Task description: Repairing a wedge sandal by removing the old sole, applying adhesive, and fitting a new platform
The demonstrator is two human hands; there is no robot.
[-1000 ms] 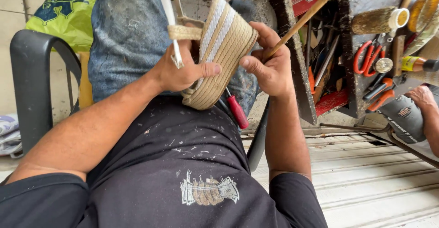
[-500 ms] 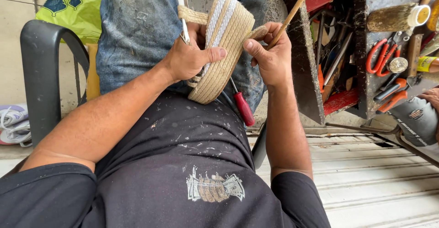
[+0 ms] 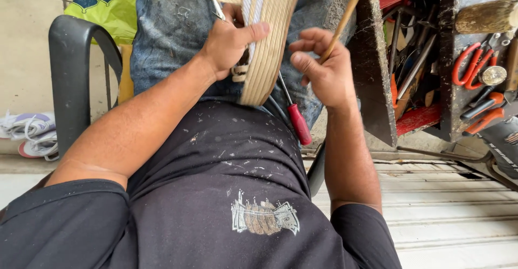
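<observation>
From the head camera, looking straight down: the left hand (image 3: 229, 42) clamped a rope-soled wedge sandal (image 3: 267, 37) on its edge against the lap, thumb stretched across the braided sole, fingers wrapped round the far side by the straps. So that grip was full, closed on the shoe. The right hand (image 3: 324, 72) sat just beside the sole, fingers curled narrowly round a thin wooden stick (image 3: 345, 18) that slanted up and away toward the top of the frame; its lower end was hidden in the fist.

How far along? Hard to call. The rope coils looked whole and tidy on the side shown, and the stick's tip was not on the shoe, so the working pass seemed yet to land. A red-handled screwdriver (image 3: 294, 115) lay on the lap beneath the sandal, untouched. Red-handled pliers (image 3: 469, 67) rested among tools in the rack (image 3: 377, 85) at right.

Both forearms angled inward, elbows out, wrists bent toward the shoe.
</observation>
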